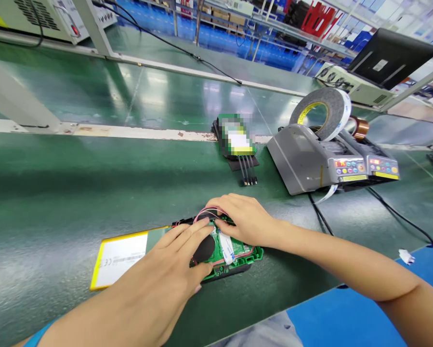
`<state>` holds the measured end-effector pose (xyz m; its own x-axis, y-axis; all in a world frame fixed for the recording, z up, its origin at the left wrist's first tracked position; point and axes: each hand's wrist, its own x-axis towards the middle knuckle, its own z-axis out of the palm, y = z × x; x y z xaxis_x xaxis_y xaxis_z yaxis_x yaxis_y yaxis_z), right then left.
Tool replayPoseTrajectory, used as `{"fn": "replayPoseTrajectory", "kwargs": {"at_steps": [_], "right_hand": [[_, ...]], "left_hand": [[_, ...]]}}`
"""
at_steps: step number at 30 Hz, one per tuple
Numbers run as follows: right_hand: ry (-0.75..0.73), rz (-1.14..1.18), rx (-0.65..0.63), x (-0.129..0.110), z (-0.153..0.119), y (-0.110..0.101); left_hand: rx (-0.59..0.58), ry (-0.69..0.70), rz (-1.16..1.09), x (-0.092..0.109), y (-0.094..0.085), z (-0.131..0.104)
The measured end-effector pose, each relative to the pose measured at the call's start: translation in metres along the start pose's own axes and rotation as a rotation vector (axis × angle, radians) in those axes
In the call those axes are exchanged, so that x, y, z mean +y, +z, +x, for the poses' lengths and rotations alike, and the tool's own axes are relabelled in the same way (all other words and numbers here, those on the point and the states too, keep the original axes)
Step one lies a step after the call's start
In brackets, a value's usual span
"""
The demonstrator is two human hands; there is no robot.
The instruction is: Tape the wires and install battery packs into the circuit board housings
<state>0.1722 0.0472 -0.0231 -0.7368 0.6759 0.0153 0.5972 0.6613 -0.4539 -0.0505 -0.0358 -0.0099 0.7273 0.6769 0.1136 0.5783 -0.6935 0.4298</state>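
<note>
A green plastic housing (pixel 243 248) lies on the green table, with a round black part (pixel 204 248), thin red wires and a strip of white tape (pixel 226 246) in it. My left hand (pixel 182 255) rests over its left side, fingers stretched across the black part and thumb at the near edge. Over the far edge, my right hand (pixel 241 219) has its fingers bent around the red and white wires; its fingertips press at the housing. Left of the housing lies a flat white battery pack (pixel 122 258) with yellow edges, partly covered by my left hand.
Beyond my hands lies a second assembly (pixel 238 137) with several short black cables. Two grey tape dispensers (pixel 303 161) with a large tape roll (pixel 321 113) stand at the right. A white metal bar (pixel 147 132) crosses the table. A black monitor (pixel 389 60) is at the back right.
</note>
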Motion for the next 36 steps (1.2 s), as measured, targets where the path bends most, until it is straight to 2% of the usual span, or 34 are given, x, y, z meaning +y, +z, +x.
{"fn": "replayPoseTrajectory", "kwargs": {"at_steps": [5,10,15,19,21,23,25,28,30,33,36], "right_hand": [[0.036,0.192,-0.093,0.005,-0.004,-0.004],[-0.047,0.075,-0.032,0.006,-0.012,-0.006],[-0.092,-0.088,-0.117,0.008,-0.021,-0.019],[-0.199,-0.375,0.014,0.008,-0.024,-0.012],[-0.253,-0.424,0.104,0.007,-0.024,-0.005],[-0.251,-0.381,0.139,0.008,-0.023,-0.001],[-0.184,-0.268,0.098,0.008,-0.022,-0.003],[-0.048,-0.039,-0.085,0.009,-0.021,-0.014],[-0.014,0.052,-0.204,0.010,-0.021,-0.022],[-0.045,0.009,-0.282,0.009,-0.020,-0.030],[-0.064,-0.093,-0.271,0.006,-0.021,-0.030]], "left_hand": [[-0.069,0.043,0.029,-0.003,-0.003,-0.003],[-0.035,0.025,0.015,0.000,0.000,-0.005],[-0.032,0.019,0.052,0.002,0.004,-0.009],[-0.015,0.014,0.048,0.003,0.005,-0.008],[0.000,0.014,0.045,0.003,0.004,-0.003],[0.013,0.018,0.062,0.005,0.003,0.002],[0.015,0.031,0.095,0.006,0.002,0.008],[0.007,0.039,0.140,0.007,0.001,0.011],[0.001,0.037,0.151,0.007,0.002,0.010],[-0.002,0.050,0.157,0.007,0.002,0.008],[0.015,0.052,0.146,0.008,0.003,0.009]]}}
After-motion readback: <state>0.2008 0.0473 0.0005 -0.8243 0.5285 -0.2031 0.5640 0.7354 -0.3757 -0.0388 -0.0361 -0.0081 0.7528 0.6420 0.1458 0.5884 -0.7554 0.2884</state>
